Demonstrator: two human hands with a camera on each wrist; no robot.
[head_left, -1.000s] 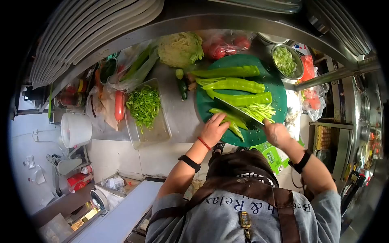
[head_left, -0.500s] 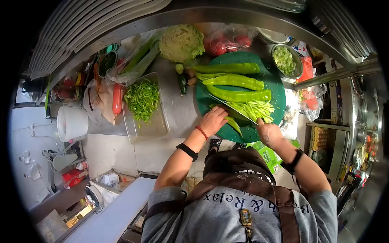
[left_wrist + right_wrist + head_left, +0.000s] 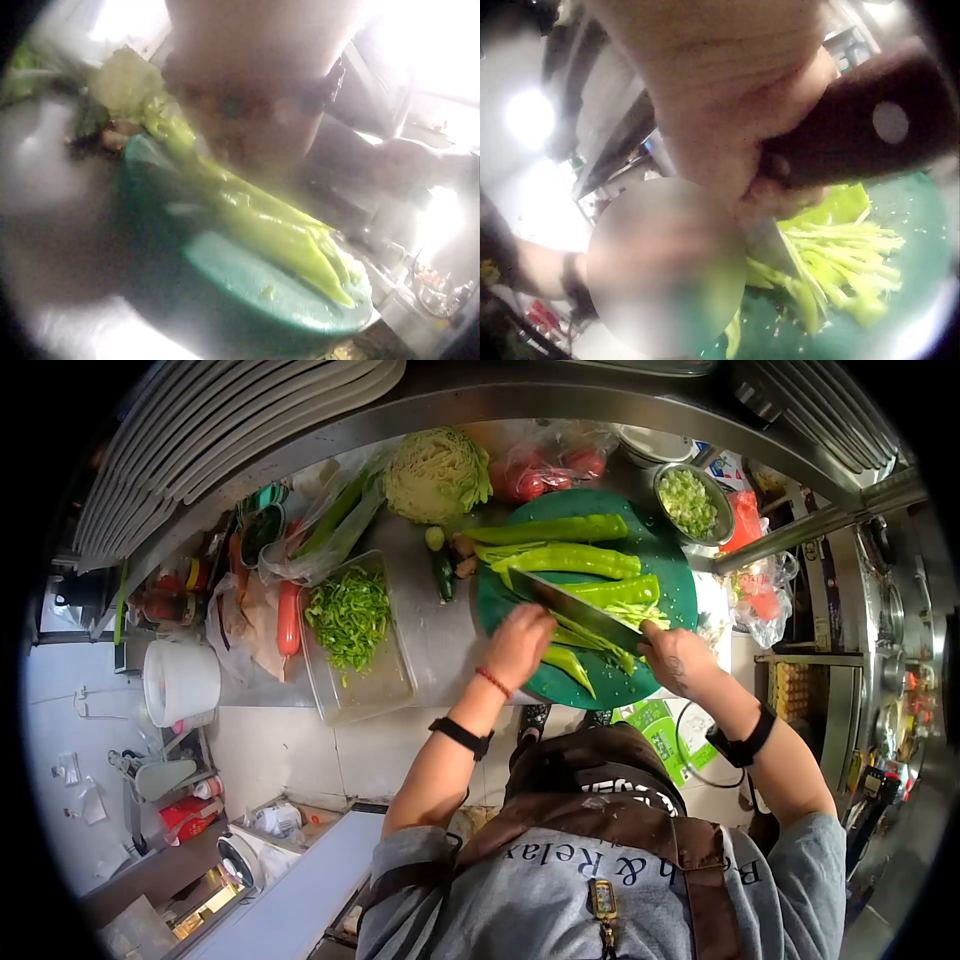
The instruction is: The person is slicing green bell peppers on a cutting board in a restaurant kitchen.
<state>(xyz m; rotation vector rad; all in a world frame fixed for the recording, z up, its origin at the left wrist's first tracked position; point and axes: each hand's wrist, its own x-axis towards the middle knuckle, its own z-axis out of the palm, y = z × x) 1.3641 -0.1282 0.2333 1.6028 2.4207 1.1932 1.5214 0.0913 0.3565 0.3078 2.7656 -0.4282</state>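
My right hand grips a broad-bladed kitchen knife by its dark riveted handle. The blade slants over the round green cutting board, its far end pointing toward the upper left. Thin green pepper strips lie beside the blade. Just left of the knife, my left hand is slightly blurred, fingers loosely bent near the blade. A pepper piece rests at the near side of the board. Whole long green peppers lie across its far half, the nearest partly covered by the knife.
A clear plastic tub of chopped greens stands left of the board, with a cabbage and a small cucumber behind. A metal bowl of chopped pieces sits at the back right. A steel shelf overhangs the counter.
My left hand has come off the pepper piece, drawing back leftward. The knife has lifted and moved up-left, its blade now showing a broad face over the nearest whole pepper.
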